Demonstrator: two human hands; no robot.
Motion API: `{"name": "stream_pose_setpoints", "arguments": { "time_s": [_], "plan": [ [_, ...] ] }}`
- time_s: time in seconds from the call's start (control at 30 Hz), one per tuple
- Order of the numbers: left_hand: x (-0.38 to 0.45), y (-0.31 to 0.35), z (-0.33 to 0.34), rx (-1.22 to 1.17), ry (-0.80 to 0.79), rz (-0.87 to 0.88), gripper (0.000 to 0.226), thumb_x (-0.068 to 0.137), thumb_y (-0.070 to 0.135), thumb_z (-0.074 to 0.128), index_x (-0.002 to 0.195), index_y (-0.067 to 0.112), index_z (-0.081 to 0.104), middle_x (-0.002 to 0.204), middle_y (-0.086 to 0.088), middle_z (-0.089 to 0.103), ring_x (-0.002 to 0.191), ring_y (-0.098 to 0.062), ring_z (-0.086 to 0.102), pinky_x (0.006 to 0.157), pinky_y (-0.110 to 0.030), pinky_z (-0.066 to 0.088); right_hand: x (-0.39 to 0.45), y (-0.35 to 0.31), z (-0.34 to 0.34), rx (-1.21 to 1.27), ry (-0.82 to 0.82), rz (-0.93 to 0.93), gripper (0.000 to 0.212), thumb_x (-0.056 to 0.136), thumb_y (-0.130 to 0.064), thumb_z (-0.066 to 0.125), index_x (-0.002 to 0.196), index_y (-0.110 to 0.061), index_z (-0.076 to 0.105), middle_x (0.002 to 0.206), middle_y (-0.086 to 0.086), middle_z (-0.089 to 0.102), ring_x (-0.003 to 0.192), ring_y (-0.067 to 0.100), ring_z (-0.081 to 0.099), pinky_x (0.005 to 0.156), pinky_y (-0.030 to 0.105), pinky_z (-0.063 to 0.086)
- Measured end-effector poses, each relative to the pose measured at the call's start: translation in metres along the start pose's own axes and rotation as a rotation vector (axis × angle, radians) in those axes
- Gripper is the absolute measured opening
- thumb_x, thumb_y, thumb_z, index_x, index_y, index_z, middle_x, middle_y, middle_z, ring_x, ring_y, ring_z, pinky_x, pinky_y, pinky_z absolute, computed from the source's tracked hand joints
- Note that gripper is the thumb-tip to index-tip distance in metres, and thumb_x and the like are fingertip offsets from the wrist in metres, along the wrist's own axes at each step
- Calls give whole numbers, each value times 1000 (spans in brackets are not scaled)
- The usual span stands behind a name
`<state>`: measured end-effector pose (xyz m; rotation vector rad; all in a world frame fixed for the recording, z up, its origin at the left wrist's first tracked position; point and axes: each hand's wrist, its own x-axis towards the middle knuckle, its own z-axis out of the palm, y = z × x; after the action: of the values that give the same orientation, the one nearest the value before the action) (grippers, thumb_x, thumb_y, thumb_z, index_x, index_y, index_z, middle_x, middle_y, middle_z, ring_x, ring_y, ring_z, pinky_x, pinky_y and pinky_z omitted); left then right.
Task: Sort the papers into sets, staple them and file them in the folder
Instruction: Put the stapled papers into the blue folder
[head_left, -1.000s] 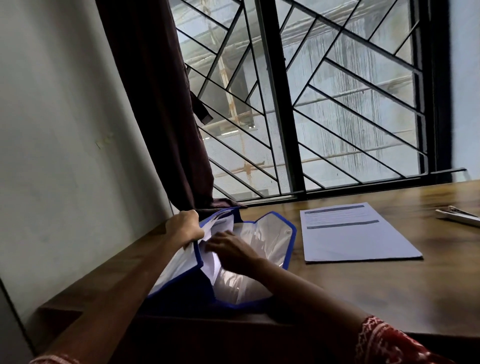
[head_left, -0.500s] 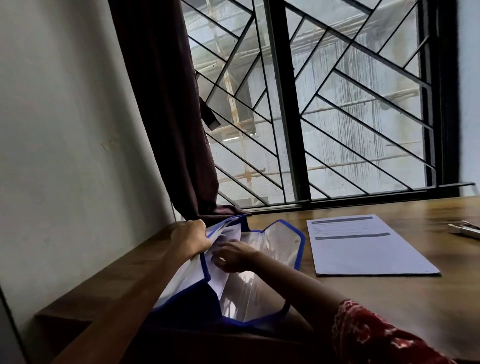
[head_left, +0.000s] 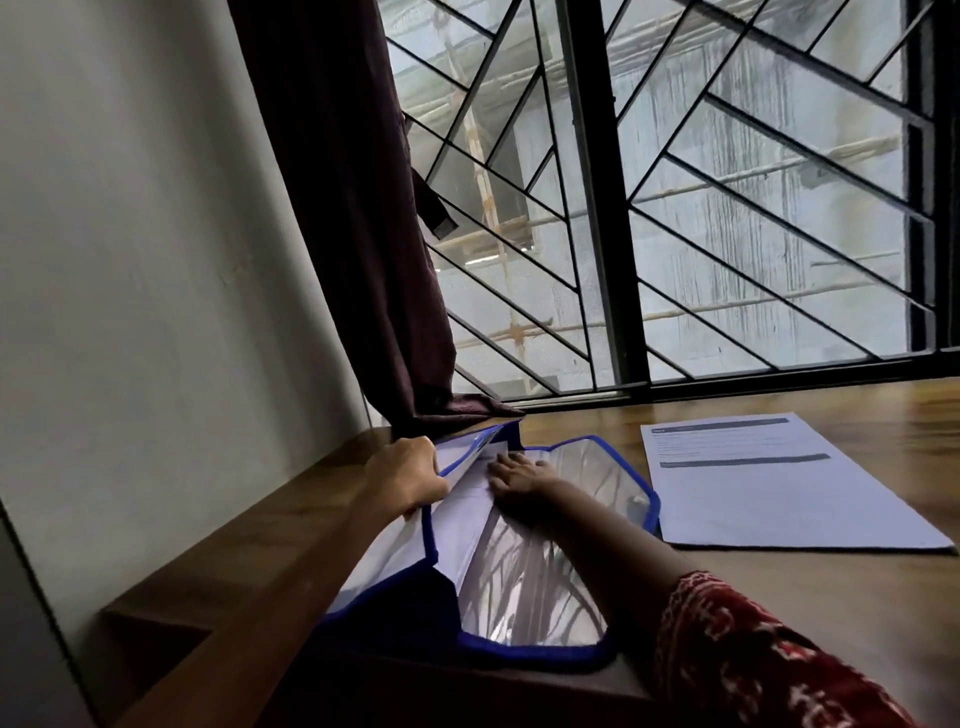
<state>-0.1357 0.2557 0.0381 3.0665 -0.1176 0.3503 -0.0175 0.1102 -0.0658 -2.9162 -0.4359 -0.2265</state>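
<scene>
Desk (head_left: 779, 613): a wooden top ran beneath a barred window.
Folder (head_left: 545, 587): blue-edged and clear, it lay open at the desk's left end, under both hands.
Papers (head_left: 769, 488): a flat stack lay just right of the folder, apart from the hands.
Left hand (head_left: 402, 480): it gripped the folder's raised cover.
Right hand (head_left: 519, 475): its fingers lay flat on a sheet inside.
</scene>
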Motion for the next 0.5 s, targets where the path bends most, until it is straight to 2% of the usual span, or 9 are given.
{"name": "stream_pose_setpoints", "arguments": {
  "time_s": [0.07,0.2,0.3,0.4,0.5],
  "plan": [
    [0,2,3,30,11,-1,16,78,17,60,88,8,69,95,-13,71,86,-26,67,81,-32,56,-3,2,-5,18,-8,-1,44,99,-33,28,138,-16,40,150,6,30,139,21,27,108,43,27],
    [-4,13,17,157,41,27,24,83,18,56,104,13,65,111,-8,66,102,-24,63,84,-28,48,-19,14,-18,-13,49,8,32,88,-21,56,119,-11,60,135,8,51,119,28,52,92,34,42],
    [-12,27,36,299,72,74,28,88,15,50,114,13,60,122,-8,59,115,-25,56,91,-30,44,-39,28,-35,-14,166,85,30,88,-15,50,116,-13,63,123,12,59,113,31,55,91,34,43],
    [-16,46,47,338,72,97,29,89,12,49,117,12,58,124,-8,58,117,-26,55,92,-31,44,-61,47,-54,82,357,166,30,86,-15,49,110,-16,66,115,11,64,107,32,59,86,34,45],
    [-11,67,52,348,95,121,30,90,10,50,119,13,58,124,-7,58,117,-25,55,92,-31,45,-81,71,-67,227,536,270,29,85,-14,51,107,-18,69,113,10,67,110,29,58,91,33,43]
  ]
}}
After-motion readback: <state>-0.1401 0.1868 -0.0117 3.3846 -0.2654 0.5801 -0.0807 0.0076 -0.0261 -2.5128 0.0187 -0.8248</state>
